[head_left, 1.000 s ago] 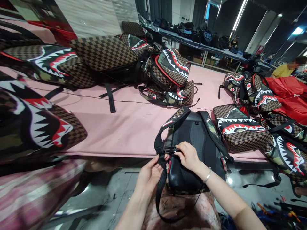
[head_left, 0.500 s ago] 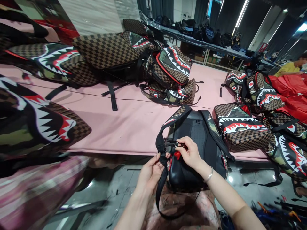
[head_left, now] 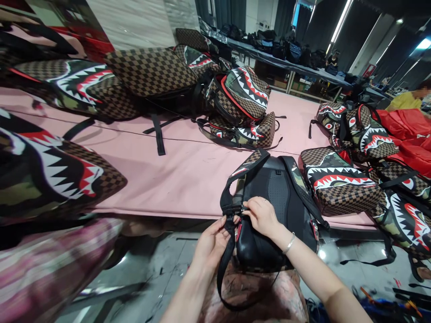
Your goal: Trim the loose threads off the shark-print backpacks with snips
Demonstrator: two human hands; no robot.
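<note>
A black-backed backpack [head_left: 266, 179] with camouflage and checkered trim leans over the near table edge, its padded back facing me. My left hand [head_left: 213, 235] is closed on the black strap [head_left: 227, 251] at the lower end of the left shoulder strap [head_left: 237, 172]. From there the webbing hangs in a long loop over my lap. My right hand [head_left: 261, 215] is closed in a pinch just right of it, on a narrow dark strip [head_left: 235, 208] with a small glint. My fingers partly hide the strip, and its exact kind is unclear.
Shark-mouth backpacks [head_left: 343, 179] crowd the right side of the pink table [head_left: 168, 179]. More backpacks [head_left: 151, 72] lie along the far left, and one [head_left: 63, 166] is close on the left. A plaid sleeve [head_left: 57, 264] is at lower left. Red bags [head_left: 404, 125] lie at far right.
My right hand has shifted slightly left and up, closer to the strap by my left hand. The red patch under its fingers is now mostly covered. My left hand stays nearly in place.
</note>
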